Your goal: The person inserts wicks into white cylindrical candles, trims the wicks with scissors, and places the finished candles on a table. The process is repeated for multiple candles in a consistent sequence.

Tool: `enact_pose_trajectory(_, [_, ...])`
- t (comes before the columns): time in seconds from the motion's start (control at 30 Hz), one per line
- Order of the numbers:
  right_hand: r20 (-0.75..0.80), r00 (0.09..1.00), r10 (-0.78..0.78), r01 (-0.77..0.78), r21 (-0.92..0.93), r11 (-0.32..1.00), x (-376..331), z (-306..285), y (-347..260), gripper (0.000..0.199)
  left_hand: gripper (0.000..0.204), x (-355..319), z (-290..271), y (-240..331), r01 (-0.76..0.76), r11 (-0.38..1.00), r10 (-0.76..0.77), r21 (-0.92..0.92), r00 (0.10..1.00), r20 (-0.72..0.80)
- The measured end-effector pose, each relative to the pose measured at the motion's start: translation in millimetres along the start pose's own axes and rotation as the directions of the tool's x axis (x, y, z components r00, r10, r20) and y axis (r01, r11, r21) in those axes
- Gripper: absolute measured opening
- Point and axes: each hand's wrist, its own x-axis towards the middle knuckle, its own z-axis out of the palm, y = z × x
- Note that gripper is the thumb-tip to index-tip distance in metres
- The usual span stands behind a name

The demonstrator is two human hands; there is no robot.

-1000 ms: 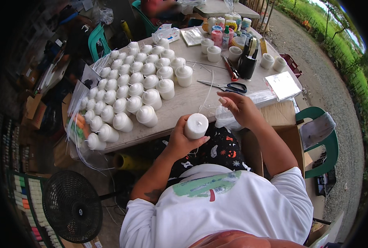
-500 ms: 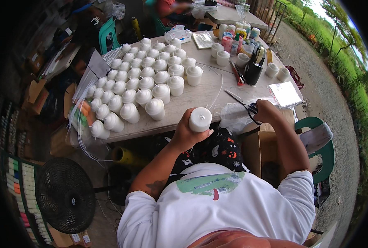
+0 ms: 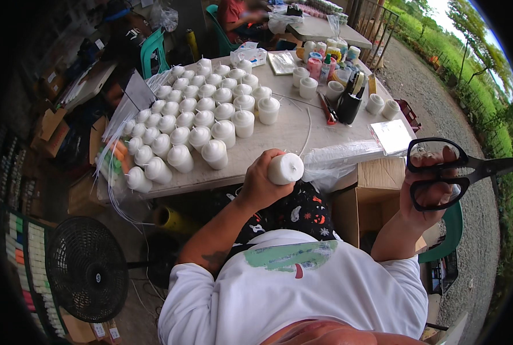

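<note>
My left hand [image 3: 263, 183] is wrapped round a white candle [image 3: 285, 169] above my lap, just off the table's near edge. The candle is tipped so that its round end with a small wick stub faces up and to the right. Raised at the right, close to the camera, my right hand [image 3: 426, 192] has its fingers through the black handles of a pair of scissors [image 3: 469, 168]. Their blades point right, away from the candle. Rows of white candles [image 3: 199, 137] with wicks stand on the table, left of my left hand.
The table [image 3: 268, 138] also carries paint bottles [image 3: 314, 66], a black tape dispenser [image 3: 353, 98], a red-handled tool [image 3: 327, 109] and clear plastic bags [image 3: 340, 158]. A cardboard box [image 3: 377, 184] stands at its near right edge. A black fan [image 3: 86, 270] is at lower left. Another person [image 3: 239, 20] sits behind.
My right hand has lifted the scissors off the table's near right area, up and rightward toward the camera. The candle in my left hand has tilted and shifted slightly right.
</note>
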Motion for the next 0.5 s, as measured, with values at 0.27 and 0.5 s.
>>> enact_pose_trajectory(0.27, [0.043, 0.999, 0.032, -0.035, 0.082, 0.996, -1, 20, 25, 0.034, 0.061, 0, -4, -11, 0.011, 0.999, -0.011, 0.052, 1.000, -0.005])
enact_pose_trajectory(0.5, [0.059, 0.998, 0.006, -0.007, 0.008, 1.000, -4, 21, 20, 0.037, 0.061, 2, 0, -2, -0.085, 0.995, 0.085, 0.045, 0.996, 0.000])
